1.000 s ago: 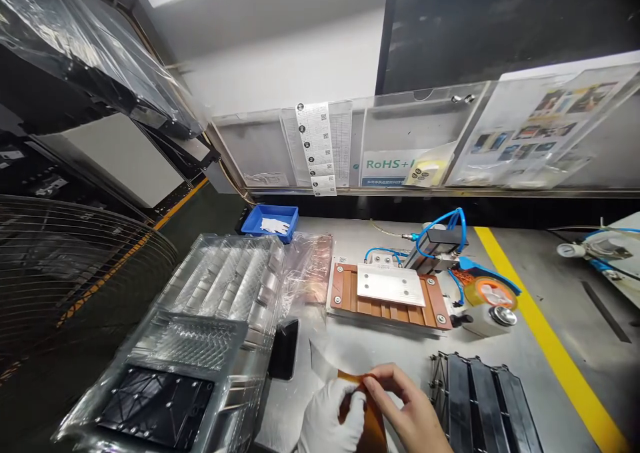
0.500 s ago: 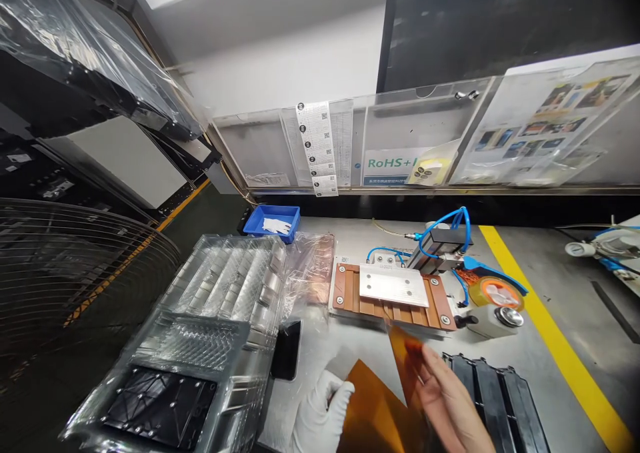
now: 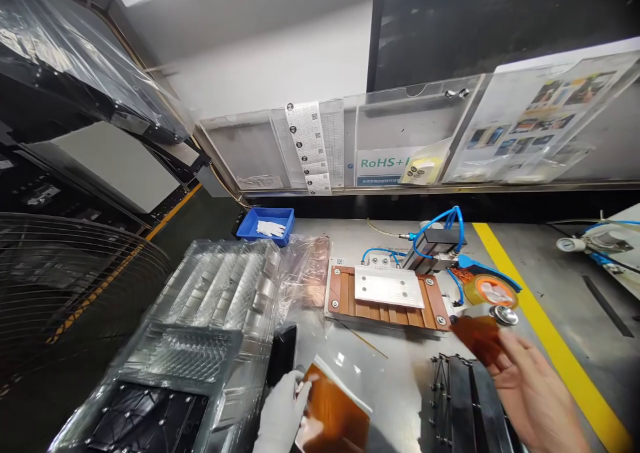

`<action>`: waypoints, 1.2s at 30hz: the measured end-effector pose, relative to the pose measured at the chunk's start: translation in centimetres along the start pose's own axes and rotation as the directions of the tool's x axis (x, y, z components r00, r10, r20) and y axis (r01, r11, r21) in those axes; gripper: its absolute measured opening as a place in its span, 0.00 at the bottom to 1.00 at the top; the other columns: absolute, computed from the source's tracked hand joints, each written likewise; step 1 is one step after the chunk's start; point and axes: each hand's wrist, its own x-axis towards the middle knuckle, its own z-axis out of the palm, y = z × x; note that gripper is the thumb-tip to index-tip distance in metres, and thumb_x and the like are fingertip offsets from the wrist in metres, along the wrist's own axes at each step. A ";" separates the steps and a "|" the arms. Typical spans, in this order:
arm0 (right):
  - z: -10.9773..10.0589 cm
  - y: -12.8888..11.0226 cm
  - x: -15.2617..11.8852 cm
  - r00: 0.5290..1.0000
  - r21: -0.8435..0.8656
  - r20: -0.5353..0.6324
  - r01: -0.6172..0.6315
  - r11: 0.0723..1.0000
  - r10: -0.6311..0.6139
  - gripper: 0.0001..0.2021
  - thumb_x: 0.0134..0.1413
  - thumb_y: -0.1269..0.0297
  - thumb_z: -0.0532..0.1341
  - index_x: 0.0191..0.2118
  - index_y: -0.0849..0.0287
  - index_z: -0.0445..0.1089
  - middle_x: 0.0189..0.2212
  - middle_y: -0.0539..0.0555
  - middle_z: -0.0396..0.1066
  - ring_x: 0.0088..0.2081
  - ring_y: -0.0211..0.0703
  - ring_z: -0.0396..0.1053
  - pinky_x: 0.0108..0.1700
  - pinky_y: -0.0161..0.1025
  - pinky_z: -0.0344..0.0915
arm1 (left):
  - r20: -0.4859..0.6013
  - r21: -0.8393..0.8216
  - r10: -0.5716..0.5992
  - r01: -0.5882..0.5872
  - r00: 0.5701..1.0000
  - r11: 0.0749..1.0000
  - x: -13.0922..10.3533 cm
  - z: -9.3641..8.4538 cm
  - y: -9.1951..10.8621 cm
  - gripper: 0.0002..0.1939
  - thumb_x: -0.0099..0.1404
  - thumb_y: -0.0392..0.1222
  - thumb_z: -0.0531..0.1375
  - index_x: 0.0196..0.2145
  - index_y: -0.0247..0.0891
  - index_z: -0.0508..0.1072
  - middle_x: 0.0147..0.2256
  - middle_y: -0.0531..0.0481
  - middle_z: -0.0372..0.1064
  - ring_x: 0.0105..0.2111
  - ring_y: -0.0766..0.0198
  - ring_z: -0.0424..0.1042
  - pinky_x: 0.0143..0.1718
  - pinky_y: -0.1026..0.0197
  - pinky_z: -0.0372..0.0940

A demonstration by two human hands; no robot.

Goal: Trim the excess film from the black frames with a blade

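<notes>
Left hand [image 3: 283,413] (white glove) pinches the amber sheet [image 3: 333,416] by its left edge, near the counter's [image 3: 395,380] front edge; sheet lies tilted, clear backing showing along its top. Right hand [image 3: 530,390], bare, fingers closed on a smaller amber film piece [image 3: 477,338], held above the black ribbed part [image 3: 467,406] toward the front right. Film piece sits just in front of the brown fixture [image 3: 387,300] with its white plate, beside the tape roll [image 3: 493,292]. Bagged clear trays [image 3: 210,320] at the left edge.
</notes>
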 end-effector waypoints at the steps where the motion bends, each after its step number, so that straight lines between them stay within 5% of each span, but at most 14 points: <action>1: 0.4 0.1 -0.1 0.996 -0.113 0.086 -0.004 0.994 0.014 0.23 0.30 0.47 0.77 0.32 0.51 0.72 0.31 0.48 0.76 0.31 0.42 0.74 0.34 0.37 0.73 | -0.003 0.026 0.040 -0.040 0.999 0.999 0.3 -0.4 0.7 0.13 0.59 0.46 0.58 0.40 0.42 0.76 0.41 0.44 0.75 0.41 0.49 0.72 0.48 0.48 0.61; 3: 1.6 0.8 -0.7 0.958 -0.325 0.269 -0.003 0.946 0.096 0.24 0.31 0.44 0.75 0.30 0.54 0.70 0.26 0.48 0.74 0.28 0.42 0.74 0.32 0.38 0.71 | 0.027 0.034 0.125 -0.126 0.992 0.991 0.7 -0.9 3.2 0.20 0.59 0.44 0.58 0.49 0.41 0.76 0.51 0.40 0.72 0.50 0.45 0.68 0.56 0.44 0.56; 7: 4.3 2.5 -2.3 0.803 -0.504 0.506 -0.022 0.863 0.316 0.22 0.37 0.45 0.73 0.27 0.56 0.67 0.20 0.46 0.71 0.24 0.41 0.74 0.27 0.35 0.67 | 0.216 -0.127 0.266 -0.243 0.939 0.962 0.9 -0.7 10.3 0.16 0.63 0.47 0.57 0.44 0.45 0.79 0.43 0.49 0.78 0.42 0.58 0.74 0.50 0.57 0.65; 11: 6.2 3.1 -3.0 0.657 -0.583 0.609 -0.010 0.813 0.445 0.21 0.43 0.46 0.71 0.29 0.56 0.65 0.22 0.45 0.69 0.25 0.40 0.74 0.28 0.34 0.66 | 0.378 -0.254 0.347 -0.264 0.858 0.931 1.1 -0.5 16.1 0.12 0.59 0.46 0.61 0.36 0.42 0.82 0.34 0.51 0.80 0.34 0.60 0.75 0.36 0.63 0.67; 14: 6.3 3.2 -2.6 0.624 -0.616 0.617 0.003 0.787 0.480 0.21 0.44 0.46 0.69 0.33 0.55 0.64 0.25 0.43 0.69 0.25 0.39 0.74 0.25 0.32 0.65 | 0.409 -0.210 0.385 -0.325 0.827 0.922 1.6 -0.7 18.0 0.12 0.59 0.43 0.59 0.26 0.38 0.81 0.25 0.51 0.77 0.27 0.62 0.71 0.29 0.62 0.61; 18: 4.5 3.4 -1.3 0.621 -0.654 0.593 0.001 0.756 0.512 0.25 0.40 0.43 0.70 0.40 0.54 0.66 0.25 0.43 0.67 0.23 0.38 0.72 0.20 0.30 0.59 | 0.367 -0.166 0.386 -0.349 0.846 0.922 2.5 -0.5 18.6 0.08 0.56 0.39 0.60 0.25 0.40 0.80 0.26 0.51 0.77 0.28 0.62 0.71 0.32 0.62 0.61; 21: 2.7 3.3 0.0 0.620 -0.618 0.598 -0.047 0.784 0.508 0.27 0.39 0.37 0.67 0.38 0.54 0.68 0.25 0.45 0.68 0.28 0.42 0.73 0.25 0.33 0.62 | 0.259 -0.225 0.321 -0.266 0.911 0.937 3.8 0.0 18.8 0.06 0.54 0.40 0.61 0.23 0.40 0.77 0.25 0.52 0.74 0.27 0.63 0.69 0.32 0.61 0.61; 26: 1.3 2.2 2.6 0.795 -0.623 0.470 -0.008 0.782 0.383 0.23 0.47 0.36 0.63 0.32 0.53 0.73 0.29 0.50 0.74 0.34 0.46 0.71 0.35 0.38 0.64 | 0.214 -0.382 0.181 -0.088 0.960 0.920 6.9 1.2 18.6 0.10 0.57 0.47 0.60 0.27 0.38 0.74 0.26 0.52 0.70 0.26 0.65 0.66 0.28 0.62 0.63; 28: 1.2 1.8 3.7 0.831 -0.649 0.412 -0.020 0.761 0.373 0.23 0.46 0.36 0.63 0.31 0.53 0.74 0.30 0.50 0.75 0.34 0.47 0.71 0.37 0.39 0.64 | 0.214 -0.434 0.143 -0.037 0.966 0.900 8.0 1.8 18.5 0.12 0.58 0.51 0.59 0.28 0.38 0.72 0.25 0.54 0.68 0.23 0.67 0.63 0.25 0.63 0.62; 36: 2.2 1.9 7.3 0.835 -0.629 0.342 -0.137 0.765 0.431 0.28 0.42 0.32 0.64 0.25 0.56 0.66 0.20 0.47 0.65 0.24 0.38 0.59 0.28 0.36 0.58 | 0.211 -0.457 0.054 0.049 0.976 0.888 10.9 3.2 18.8 0.16 0.60 0.57 0.56 0.31 0.40 0.67 0.19 0.59 0.59 0.18 0.67 0.60 0.20 0.64 0.57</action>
